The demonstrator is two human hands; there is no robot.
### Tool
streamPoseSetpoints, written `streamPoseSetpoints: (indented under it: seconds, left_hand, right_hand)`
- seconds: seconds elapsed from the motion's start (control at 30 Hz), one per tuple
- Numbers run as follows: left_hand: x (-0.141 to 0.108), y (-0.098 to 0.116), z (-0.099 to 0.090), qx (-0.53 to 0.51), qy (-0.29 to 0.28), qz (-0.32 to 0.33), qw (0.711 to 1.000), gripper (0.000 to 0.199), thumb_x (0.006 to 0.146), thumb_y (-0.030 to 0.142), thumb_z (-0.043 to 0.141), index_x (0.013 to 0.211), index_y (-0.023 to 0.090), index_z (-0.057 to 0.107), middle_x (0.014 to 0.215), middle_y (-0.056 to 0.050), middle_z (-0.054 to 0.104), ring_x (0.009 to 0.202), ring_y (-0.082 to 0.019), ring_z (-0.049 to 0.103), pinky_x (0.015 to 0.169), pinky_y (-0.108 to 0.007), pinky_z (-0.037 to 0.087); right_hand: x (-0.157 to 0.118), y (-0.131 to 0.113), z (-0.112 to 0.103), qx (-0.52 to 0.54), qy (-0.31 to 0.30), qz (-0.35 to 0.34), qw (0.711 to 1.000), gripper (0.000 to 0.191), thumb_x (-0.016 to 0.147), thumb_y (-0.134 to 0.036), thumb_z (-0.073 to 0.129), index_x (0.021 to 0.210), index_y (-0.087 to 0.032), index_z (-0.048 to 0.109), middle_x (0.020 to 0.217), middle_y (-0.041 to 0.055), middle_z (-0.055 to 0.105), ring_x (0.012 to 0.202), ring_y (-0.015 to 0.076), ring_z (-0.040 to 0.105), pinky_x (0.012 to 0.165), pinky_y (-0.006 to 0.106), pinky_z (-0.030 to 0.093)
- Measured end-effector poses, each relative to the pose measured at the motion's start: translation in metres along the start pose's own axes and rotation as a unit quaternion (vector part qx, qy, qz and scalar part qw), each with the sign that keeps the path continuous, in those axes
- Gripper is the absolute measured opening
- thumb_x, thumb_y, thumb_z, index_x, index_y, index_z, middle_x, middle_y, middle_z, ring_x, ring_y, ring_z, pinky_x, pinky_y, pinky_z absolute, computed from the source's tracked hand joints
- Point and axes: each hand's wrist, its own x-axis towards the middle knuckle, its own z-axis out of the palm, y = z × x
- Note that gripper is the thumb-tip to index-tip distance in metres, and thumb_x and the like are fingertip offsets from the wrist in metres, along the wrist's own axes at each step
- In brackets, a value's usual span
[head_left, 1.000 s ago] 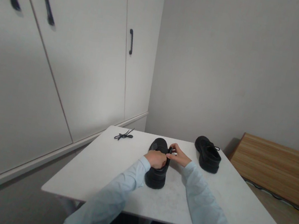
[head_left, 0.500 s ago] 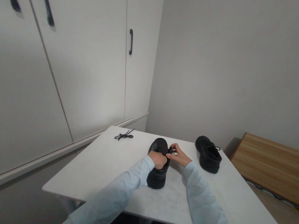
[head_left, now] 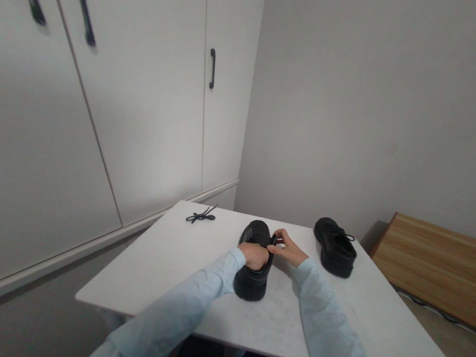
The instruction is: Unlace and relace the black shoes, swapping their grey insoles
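Black lace (head_left: 200,217) lies in a loose tangle at the far left of the white table (head_left: 152,273); it would be limp and light. To its right, the near shoe (head_left: 249,290) stands sole-down, toe away from the person, heel toward the near edge. The left hand (head_left: 254,256) reaches into its opening; the fingers are hidden inside, and whether they grip cannot be told. The right hand (head_left: 290,251) pinches the dark upper between thumb and fingers at the opening's right side. The upper would likely flex, while the thick sole should be stiff and fairly heavy; the heel collar is the firm holding point, and fragility is low. Farther right, the second shoe (head_left: 337,259) rests laced, near the table's far edge, before the wood-grain panel (head_left: 443,269)
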Motion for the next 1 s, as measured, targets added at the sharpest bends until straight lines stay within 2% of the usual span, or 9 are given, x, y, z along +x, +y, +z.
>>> streamPoseSetpoints:
  seconds: [0.2,0.37,0.53,0.77,1.0]
  left_hand:
    - [-0.009,-0.001,-0.007,0.01,0.015,0.035,0.999,0.031,0.073,0.008,0.048,0.094,0.014,0.069,0.098,-0.01,0.071,0.093,-0.021,0.064,0.079,-0.026,0.049]
    - [-0.018,-0.004,-0.013,-0.012,0.038,0.038,0.998,0.028,0.068,0.008,0.05,0.084,0.017,0.072,0.085,-0.004,0.072,0.08,-0.017,0.065,0.07,-0.021,0.048]
    - [-0.028,-0.005,-0.018,-0.062,0.061,0.009,0.996,0.023,0.067,0.013,0.055,0.083,0.016,0.072,0.08,-0.004,0.072,0.072,-0.014,0.063,0.063,-0.019,0.046]
    - [-0.03,-0.011,-0.022,-0.102,0.093,-0.024,0.99,0.015,0.063,0.019,0.061,0.075,0.017,0.07,0.076,-0.002,0.07,0.068,-0.013,0.061,0.058,-0.018,0.043]
    - [-0.032,-0.018,-0.027,-0.105,0.124,-0.067,0.984,0.014,0.061,0.023,0.06,0.071,0.017,0.067,0.071,-0.002,0.068,0.066,-0.014,0.06,0.052,-0.02,0.039]
  right_hand:
    - [0.002,0.0,0.0,0.001,-0.003,-0.006,1.0,0.053,0.057,-0.052,0.071,0.087,-0.023,0.039,0.088,0.0017,0.048,0.089,0.021,0.05,0.085,0.043,0.04]
    - [0.001,-0.001,0.002,0.004,0.001,0.003,1.0,0.053,0.057,-0.051,0.071,0.089,-0.024,0.039,0.09,0.0021,0.048,0.091,0.0209,0.049,0.081,0.04,0.042]
    - [-0.001,-0.004,0.002,0.006,-0.003,0.002,1.0,0.051,0.058,-0.049,0.072,0.089,-0.024,0.04,0.091,0.0023,0.048,0.09,0.0204,0.049,0.08,0.04,0.043]
    - [0.002,0.003,0.002,0.009,0.004,-0.021,1.0,0.049,0.059,-0.047,0.071,0.089,-0.023,0.04,0.09,0.0019,0.049,0.088,0.0196,0.05,0.087,0.042,0.039]
    - [0.003,0.008,0.003,0.002,0.005,-0.028,1.0,0.048,0.061,-0.046,0.07,0.089,-0.023,0.039,0.089,0.0014,0.048,0.087,0.0189,0.05,0.087,0.043,0.039]
